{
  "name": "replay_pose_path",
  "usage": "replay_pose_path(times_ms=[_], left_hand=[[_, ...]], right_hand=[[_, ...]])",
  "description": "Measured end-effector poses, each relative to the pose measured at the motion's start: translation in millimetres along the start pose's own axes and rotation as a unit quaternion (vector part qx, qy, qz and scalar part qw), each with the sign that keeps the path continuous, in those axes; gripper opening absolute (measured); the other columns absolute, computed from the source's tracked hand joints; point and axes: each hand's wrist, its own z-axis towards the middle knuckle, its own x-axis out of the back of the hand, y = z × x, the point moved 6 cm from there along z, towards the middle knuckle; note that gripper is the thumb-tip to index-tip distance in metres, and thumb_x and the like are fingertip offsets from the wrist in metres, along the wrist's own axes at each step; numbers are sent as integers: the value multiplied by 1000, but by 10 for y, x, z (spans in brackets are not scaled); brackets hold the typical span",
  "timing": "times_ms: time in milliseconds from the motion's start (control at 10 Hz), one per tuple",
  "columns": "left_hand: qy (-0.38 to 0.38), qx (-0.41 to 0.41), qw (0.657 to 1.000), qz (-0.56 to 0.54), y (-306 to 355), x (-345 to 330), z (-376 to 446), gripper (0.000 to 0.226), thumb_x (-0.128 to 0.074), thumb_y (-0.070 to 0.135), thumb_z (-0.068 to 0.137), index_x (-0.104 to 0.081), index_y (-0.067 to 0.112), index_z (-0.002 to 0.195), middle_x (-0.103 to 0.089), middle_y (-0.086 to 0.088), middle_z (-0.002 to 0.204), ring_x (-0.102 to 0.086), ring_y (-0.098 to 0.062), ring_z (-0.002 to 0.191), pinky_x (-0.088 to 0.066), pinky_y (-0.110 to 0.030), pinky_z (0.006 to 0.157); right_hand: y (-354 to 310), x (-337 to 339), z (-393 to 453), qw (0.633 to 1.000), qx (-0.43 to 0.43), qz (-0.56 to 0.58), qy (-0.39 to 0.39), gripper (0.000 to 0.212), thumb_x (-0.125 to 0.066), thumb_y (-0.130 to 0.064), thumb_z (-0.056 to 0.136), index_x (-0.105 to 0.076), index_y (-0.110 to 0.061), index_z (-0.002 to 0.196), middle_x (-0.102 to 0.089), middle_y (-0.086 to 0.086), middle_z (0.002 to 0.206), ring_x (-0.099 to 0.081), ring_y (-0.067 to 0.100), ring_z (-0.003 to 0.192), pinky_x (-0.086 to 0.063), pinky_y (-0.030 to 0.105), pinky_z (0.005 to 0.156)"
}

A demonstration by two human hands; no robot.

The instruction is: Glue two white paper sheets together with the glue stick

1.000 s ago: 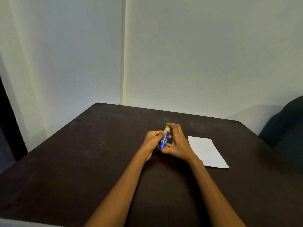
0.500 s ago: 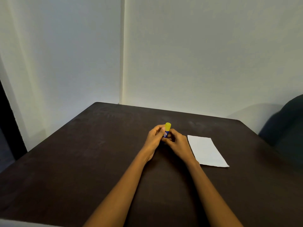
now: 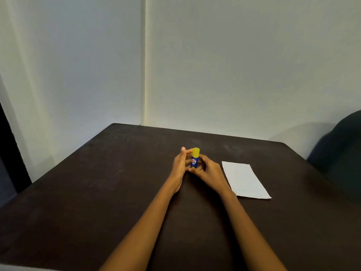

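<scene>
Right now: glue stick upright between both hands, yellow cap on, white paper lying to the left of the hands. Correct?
Not quite. In the head view the white paper lies to the right of the hands, beside the right hand, not to the left. The rest holds: the glue stick stands upright between the left hand and right hand, yellow cap on.

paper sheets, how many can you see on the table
1 visible: a white paper sheet lies flat on the dark table, just right of the right hand. A second could lie stacked underneath; I cannot tell.
</scene>
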Motion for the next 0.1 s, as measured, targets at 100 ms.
replay_pose_path(times_ms=[100], left_hand=[[64,-25,997,36,30,110,-29,44,-26,32,101,-52,9,127,-56,-13,130,-54,-21,117,-43,-30,95]], right_hand=[[27,21,-32,998,-43,46,-9,71,-71,-14,80,-35,-18,141,-52,-1,123,-58,9,90,-48,17,76]])
